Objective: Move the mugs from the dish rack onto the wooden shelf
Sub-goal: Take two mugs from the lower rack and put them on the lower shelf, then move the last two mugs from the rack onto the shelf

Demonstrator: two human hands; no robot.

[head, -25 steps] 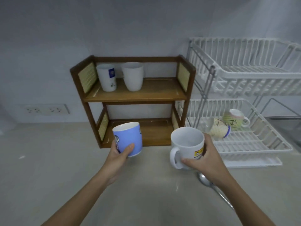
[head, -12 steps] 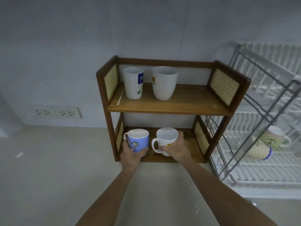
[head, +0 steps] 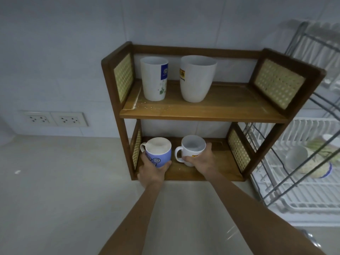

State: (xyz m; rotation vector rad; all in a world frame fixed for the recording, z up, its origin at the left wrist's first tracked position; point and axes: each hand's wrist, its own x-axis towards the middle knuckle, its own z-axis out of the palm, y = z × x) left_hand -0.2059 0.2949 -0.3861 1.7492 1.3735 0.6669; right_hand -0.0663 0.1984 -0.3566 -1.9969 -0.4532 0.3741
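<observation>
Gripping both mugs on the shelf's (head: 202, 112) lower board: left hand (head: 152, 173) wraps the blue mug (head: 158, 155), right hand (head: 201, 161) wraps the white mug (head: 192, 150). Mugs stand upright, near each other, handles left. Open board remains right of the white mug, up to the cane side panel. Blue mug shows spiral marks; white one a yellow label, unreadable. Two tall cups (head: 154, 80) above. Rack (head: 303, 172) right, on the desk (head: 64, 190).

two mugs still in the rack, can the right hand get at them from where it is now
Probably not yet: the right hand is wrapped around the white mug on the lower shelf. The rack mugs sit behind slanting metal bars.
</observation>
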